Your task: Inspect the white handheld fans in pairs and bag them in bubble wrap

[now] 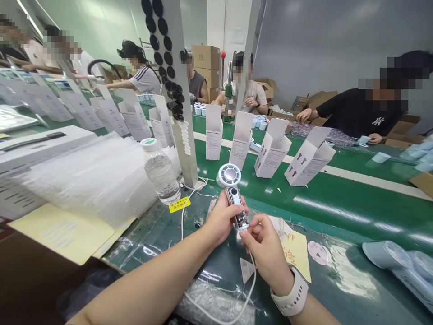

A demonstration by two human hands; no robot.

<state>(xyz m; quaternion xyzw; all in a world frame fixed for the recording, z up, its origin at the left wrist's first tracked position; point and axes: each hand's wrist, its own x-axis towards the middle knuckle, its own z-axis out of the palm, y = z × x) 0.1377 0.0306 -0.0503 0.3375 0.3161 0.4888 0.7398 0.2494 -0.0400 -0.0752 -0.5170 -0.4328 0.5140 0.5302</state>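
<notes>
A small light-blue handheld fan [230, 175] with a round head is tilted upright over the bench. My left hand [221, 219] is closed around its handle, thumb across the front, where a dark window shows what look like electronic parts. At the lower end of the handle, my right hand [262, 239] pinches the end of a white cable [252, 289]. Its plug is mostly hidden by the fingers, and I cannot tell how far it sits in the fan. The cable loops down towards me and across the bench.
Open white boxes [213, 135] stand in a row on the green belt [355, 203]. A water bottle [162, 174] and plastic bags [91, 176] lie left, beside a metal post [184, 149]. More light-blue fans [389, 255] rest at right. Several co-workers sit across the belt.
</notes>
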